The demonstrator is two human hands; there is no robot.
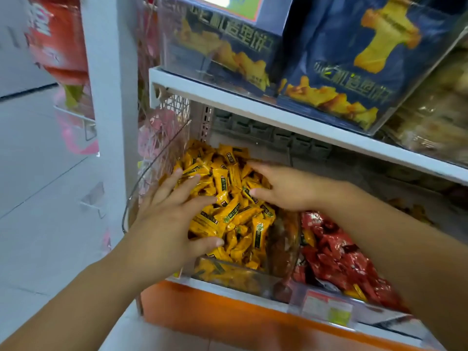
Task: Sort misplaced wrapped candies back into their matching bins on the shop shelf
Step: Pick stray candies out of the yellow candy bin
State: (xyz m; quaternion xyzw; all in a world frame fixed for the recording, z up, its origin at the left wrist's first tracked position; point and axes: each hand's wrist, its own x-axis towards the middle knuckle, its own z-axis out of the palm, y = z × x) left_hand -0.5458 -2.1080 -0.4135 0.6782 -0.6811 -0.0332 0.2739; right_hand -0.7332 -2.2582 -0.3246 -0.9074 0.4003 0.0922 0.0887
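A clear plastic bin (228, 272) on the lower shelf is heaped with yellow wrapped candies (235, 216). My left hand (167, 219) lies flat on the left side of the heap, fingers spread and straight. Over the back right of the same heap, my right hand (281, 186) rests with its fingers extended to the left. Neither hand grips a candy that I can see. Right of a clear divider, a second bin holds red wrapped candies (336, 259), with a few yellow candies (307, 236) lying among them.
The shelf above (278, 115) carries clear boxes of dark blue snack packs (342, 59). Price labels (326, 310) sit on the shelf's front edge over an orange base (202, 315). A white upright (106, 97) and hanging red and pink packets (60, 46) stand to the left.
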